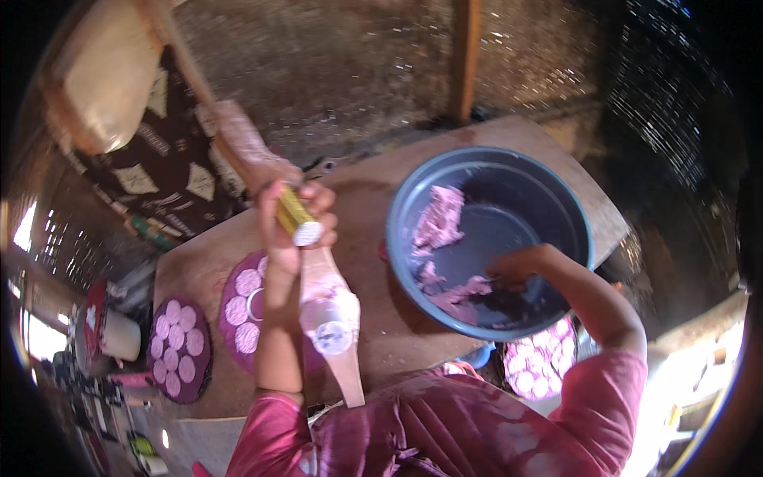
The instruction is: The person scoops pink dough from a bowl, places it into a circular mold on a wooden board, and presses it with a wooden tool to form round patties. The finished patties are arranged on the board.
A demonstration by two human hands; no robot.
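My left hand (319, 208) is wrapped around a gold-coloured plunger (292, 214) with a pale round end, which looks joined to a wooden bar (238, 128) reaching up and left. Below that hand lies a second wooden piece, a paddle-shaped press body (346, 381) smeared with pink dough, with a whitish round cup (332, 337) in its wide middle. My right hand (518, 268) reaches down into a large blue-grey plastic basin (396, 238). Its fingertips are at strips of pink dough (462, 295); shadow hides whether they grip any. A bigger dough lump (440, 217) clings to the basin's left wall.
Basin and press are over a wooden table (369, 203). Left of them, a purple round mat (229, 337) and another mat (202, 364) bear pink dough rounds. More rounds fill a tray (539, 364) below the basin. A wooden post (465, 59) stands behind.
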